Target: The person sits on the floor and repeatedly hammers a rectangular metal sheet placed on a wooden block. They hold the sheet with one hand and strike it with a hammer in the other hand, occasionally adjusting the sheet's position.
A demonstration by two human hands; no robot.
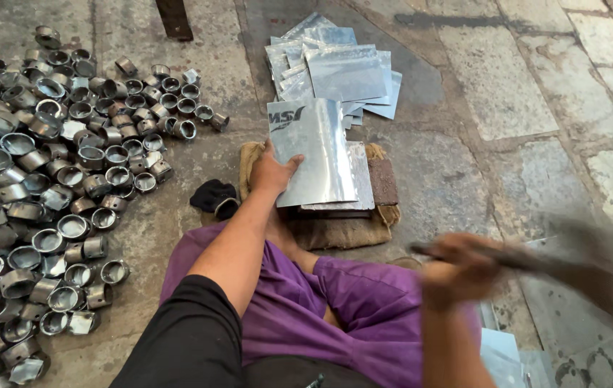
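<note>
My left hand (pixel 272 172) grips the left edge of a shiny rectangular metal sheet (pixel 317 154). The sheet lies over another sheet on a dark block (pixel 383 182) set on a burlap sack (pixel 342 231). My right hand (pixel 457 267) is blurred by motion and is closed around a dark, long-handled tool (pixel 565 273), raised to the right of the block, apart from the sheets. I sit on the floor with purple cloth (pixel 335 302) over my legs.
A stack of flat metal sheets (pixel 335 68) lies on the stone floor behind the block. A large heap of several short metal rings (pixel 48 187) fills the left side. A dark cloth (pixel 213 197) lies beside the sack. More sheets (pixel 504 356) sit at the lower right.
</note>
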